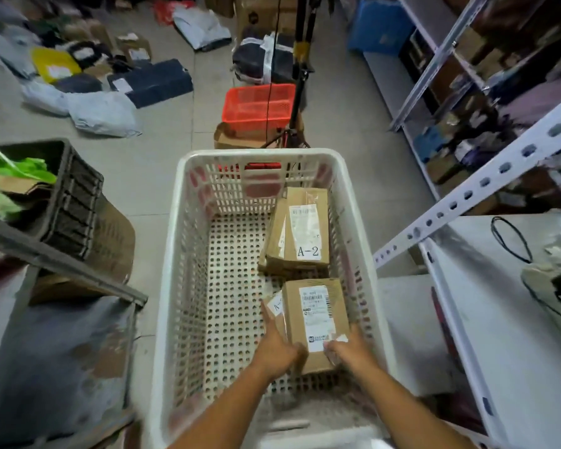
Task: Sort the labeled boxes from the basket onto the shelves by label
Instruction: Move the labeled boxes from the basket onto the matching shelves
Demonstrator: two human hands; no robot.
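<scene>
A white perforated basket (188, 241) stands on the floor in front of me. Inside, at the far right, lies a brown box (300, 228) labelled A-2, resting on another box beneath it. Nearer to me sits a second brown box (314, 315) with a shipping label on top and a white tag starting with "A" on its left side. My left hand (277, 346) grips this near box on its left side, and my right hand (348, 350) grips its near right corner. White metal shelves (486, 183) rise on the right.
A red basket (256, 106) on a cardboard box and a black tripod (300, 92) stand beyond the white basket. Parcels and bags (104, 89) litter the floor at far left. A dark crate (68, 196) sits on a left rack. A white shelf board (499, 319) lies at right.
</scene>
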